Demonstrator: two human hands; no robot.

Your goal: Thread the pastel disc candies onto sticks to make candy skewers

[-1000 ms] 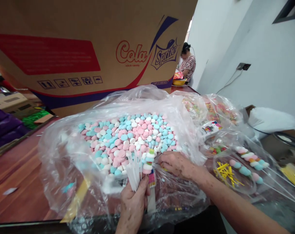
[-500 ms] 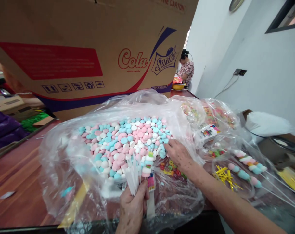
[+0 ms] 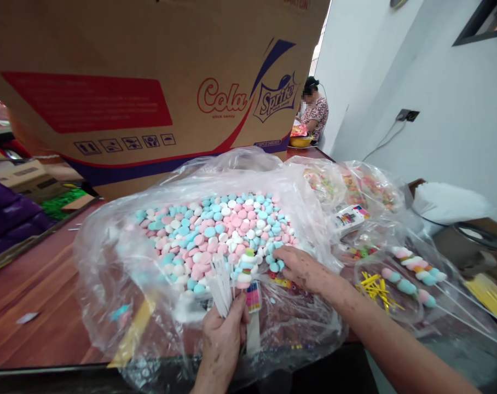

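My left hand [image 3: 223, 334] is closed around a bundle of white sticks [image 3: 220, 287] and a candy skewer [image 3: 245, 269] threaded with white, blue, green and pink pieces. Just beyond it spreads a pile of pink, white and blue marshmallows [image 3: 203, 230] on a clear plastic bag [image 3: 104, 273]. At the pile's right edge, my right hand [image 3: 295, 267] reaches down with curled fingers among blue marshmallows. Its fingertips are partly hidden, so what they pinch does not show. Under that hand lie colourful gummy rings [image 3: 287, 283], partly covered by it.
A large cardboard carton [image 3: 121, 44] stands behind the bag. Finished candy skewers [image 3: 421, 267], yellow ties [image 3: 377, 290] and bagged candy [image 3: 351, 186] lie to the right. A person [image 3: 315, 112] sits farther back. The wooden table's [image 3: 39, 273] front edge runs below.
My right hand has shifted slightly down and left along the marshmallows' edge, its fingers curled lower. My left hand keeps its hold on the sticks and skewer. The camera view has shifted slightly.
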